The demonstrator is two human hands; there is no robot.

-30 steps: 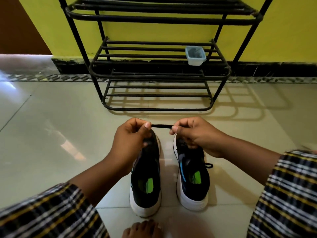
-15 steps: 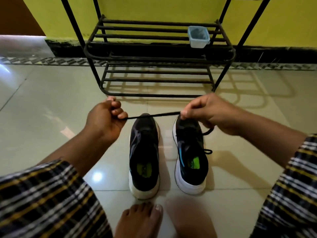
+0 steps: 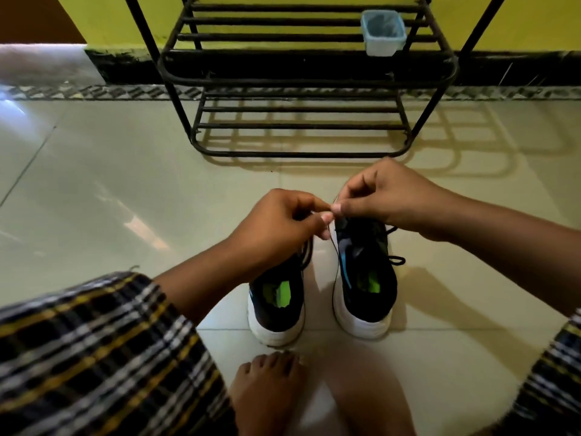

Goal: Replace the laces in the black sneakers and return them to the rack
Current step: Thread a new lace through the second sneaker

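Pinching a thin black lace [image 3: 332,247], the left hand [image 3: 279,225] and the right hand [image 3: 386,196] meet fingertip to fingertip above the toes of the two black sneakers [image 3: 364,272]. Both hands have their fingers curled tight, thumb against finger, and the lace hangs down from that meeting spot in a long thin line between the shoes. It runs mostly up and down, close along the inner side of the right shoe. The right hand is over the right shoe, so it is the nearer one to that shoe's holes. The left hand covers the front of the left shoe [image 3: 276,297]. I cannot tell which hole the lace goes into. Both shoes sit side by side on the tiled floor [image 3: 125,190], heels toward the person, toes toward the rack [image 3: 298,152]. The rack stands just past the hands, well apart from the shoes. I think the lacing is not finished, since a loose end curls by the right shoe.
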